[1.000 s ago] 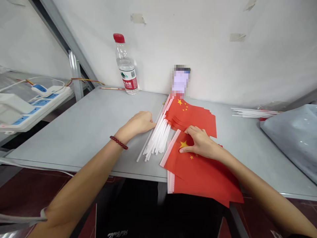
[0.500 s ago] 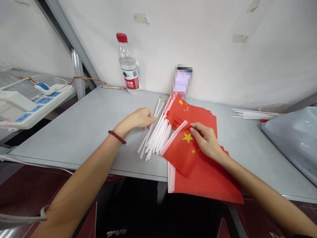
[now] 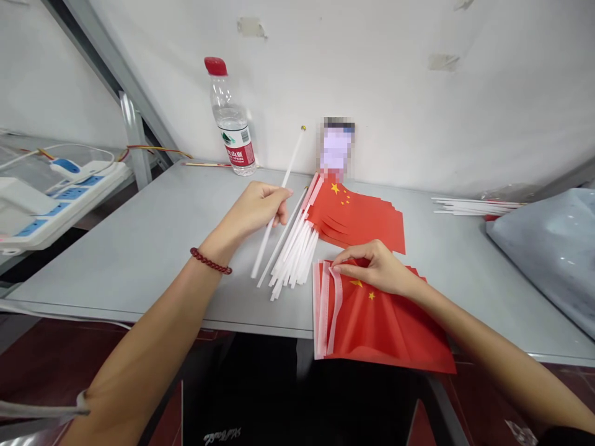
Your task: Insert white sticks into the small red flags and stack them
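My left hand (image 3: 263,207) pinches a white stick (image 3: 294,156) with a gold tip, lifted at a slant off the table. My right hand (image 3: 372,266) grips the top left corner of a red flag (image 3: 381,322) with yellow stars and a white sleeve edge; it lies over a stack of similar flags at the table's front edge. Between the hands is a bundle of white sticks (image 3: 292,257), running up to several flags (image 3: 372,223) fanned out behind. One more loose stick lies at the bundle's left side.
A water bottle (image 3: 233,139) with a red cap stands against the wall, and a blurred phone (image 3: 337,145) leans there too. More white sticks (image 3: 474,206) and a grey plastic bag (image 3: 553,254) are at the right. A power strip (image 3: 60,204) is at the far left.
My left hand has raised one stick from beside the bundle. My right hand has moved down and left, and its flag now lies over the front stack. The view has shifted slightly.
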`<action>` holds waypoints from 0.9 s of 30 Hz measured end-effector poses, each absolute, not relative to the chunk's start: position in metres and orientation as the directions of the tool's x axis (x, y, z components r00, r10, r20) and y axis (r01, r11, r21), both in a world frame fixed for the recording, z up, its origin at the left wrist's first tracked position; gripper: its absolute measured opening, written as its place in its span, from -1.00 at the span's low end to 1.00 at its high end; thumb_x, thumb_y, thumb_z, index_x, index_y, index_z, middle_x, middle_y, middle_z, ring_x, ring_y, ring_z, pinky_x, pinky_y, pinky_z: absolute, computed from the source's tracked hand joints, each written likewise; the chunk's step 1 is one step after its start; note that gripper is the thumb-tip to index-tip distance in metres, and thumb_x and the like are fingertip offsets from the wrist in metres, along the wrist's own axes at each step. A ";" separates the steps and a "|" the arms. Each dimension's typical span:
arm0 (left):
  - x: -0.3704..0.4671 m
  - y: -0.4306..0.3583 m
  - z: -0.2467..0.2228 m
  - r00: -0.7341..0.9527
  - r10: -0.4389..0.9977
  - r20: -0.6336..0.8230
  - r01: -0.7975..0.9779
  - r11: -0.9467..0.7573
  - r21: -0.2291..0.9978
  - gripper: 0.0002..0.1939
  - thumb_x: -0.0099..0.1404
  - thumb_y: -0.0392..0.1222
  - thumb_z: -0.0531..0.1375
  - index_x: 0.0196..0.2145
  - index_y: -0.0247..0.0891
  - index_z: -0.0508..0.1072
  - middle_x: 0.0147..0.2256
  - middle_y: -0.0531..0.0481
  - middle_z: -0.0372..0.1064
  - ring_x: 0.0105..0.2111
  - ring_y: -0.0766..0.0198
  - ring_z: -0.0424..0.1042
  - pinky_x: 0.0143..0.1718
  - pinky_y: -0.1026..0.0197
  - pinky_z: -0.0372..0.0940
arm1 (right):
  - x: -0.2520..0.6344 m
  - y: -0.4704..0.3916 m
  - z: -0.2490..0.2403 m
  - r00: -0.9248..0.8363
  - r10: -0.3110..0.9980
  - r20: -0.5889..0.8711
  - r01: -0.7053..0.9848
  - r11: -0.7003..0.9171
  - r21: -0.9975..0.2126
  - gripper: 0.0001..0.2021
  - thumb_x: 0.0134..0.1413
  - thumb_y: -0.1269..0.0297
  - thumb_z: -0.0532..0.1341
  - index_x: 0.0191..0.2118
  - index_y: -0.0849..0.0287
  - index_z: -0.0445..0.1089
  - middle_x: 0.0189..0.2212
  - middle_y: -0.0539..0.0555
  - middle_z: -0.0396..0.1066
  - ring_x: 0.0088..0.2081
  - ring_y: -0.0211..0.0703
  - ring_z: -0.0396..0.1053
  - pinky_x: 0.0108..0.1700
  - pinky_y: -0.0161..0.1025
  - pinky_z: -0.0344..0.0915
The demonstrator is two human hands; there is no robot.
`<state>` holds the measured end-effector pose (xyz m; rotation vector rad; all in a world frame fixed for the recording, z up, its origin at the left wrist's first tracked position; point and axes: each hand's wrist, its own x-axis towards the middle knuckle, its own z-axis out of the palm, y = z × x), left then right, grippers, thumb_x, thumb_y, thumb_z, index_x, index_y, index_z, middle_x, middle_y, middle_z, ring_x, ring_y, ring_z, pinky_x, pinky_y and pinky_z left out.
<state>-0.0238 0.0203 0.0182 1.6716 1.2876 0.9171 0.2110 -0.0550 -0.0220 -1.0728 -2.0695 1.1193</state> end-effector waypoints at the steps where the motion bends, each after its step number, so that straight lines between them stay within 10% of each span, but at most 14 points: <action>1: -0.020 0.018 0.018 0.216 0.972 0.097 0.331 -0.166 0.929 -0.60 0.25 -0.14 0.07 -0.71 -0.29 0.21 -0.71 0.05 0.22 -0.72 0.47 0.13 -0.64 0.35 0.09 | 0.211 -0.055 -0.022 -0.542 0.835 0.093 0.378 0.341 -0.861 -0.83 0.10 0.23 0.20 -0.34 0.20 0.48 -0.40 0.04 0.49 -0.36 -0.24 0.39 -0.27 -0.30 0.29; 6: -0.002 0.005 0.017 0.168 0.984 0.064 0.161 -0.092 0.983 -0.56 0.26 0.03 0.10 -0.65 -0.29 0.22 -0.74 0.18 -0.06 -0.76 0.52 -0.04 -0.73 0.38 -0.10 | 0.211 -0.056 -0.021 -0.581 0.808 0.092 0.384 0.373 -0.845 -0.90 0.08 0.32 0.21 -0.38 0.22 0.43 -0.50 0.00 0.42 -0.46 -0.30 0.32 -0.36 -0.32 0.25; 12: 0.001 -0.001 0.017 0.288 0.958 -0.013 0.032 0.004 0.999 -0.70 0.24 -0.06 0.17 -0.53 -0.32 0.31 -0.64 0.09 0.22 -0.71 0.49 0.16 -0.70 0.38 0.06 | 0.210 -0.058 -0.022 -0.594 0.789 0.154 0.355 0.429 -0.830 -0.91 0.06 0.32 0.23 -0.41 0.23 0.38 -0.53 -0.05 0.33 -0.49 -0.34 0.24 -0.38 -0.36 0.21; 27: 0.002 -0.002 0.016 0.264 0.963 0.047 0.081 -0.070 0.994 -0.67 0.28 -0.09 0.13 -0.57 -0.29 0.23 -0.66 0.13 0.17 -0.72 0.50 0.18 -0.72 0.39 0.10 | 0.208 -0.059 -0.025 -0.601 0.752 0.270 0.315 0.534 -0.785 -0.93 0.07 0.31 0.25 -0.36 0.19 0.47 -0.44 0.02 0.42 -0.43 -0.30 0.32 -0.35 -0.32 0.28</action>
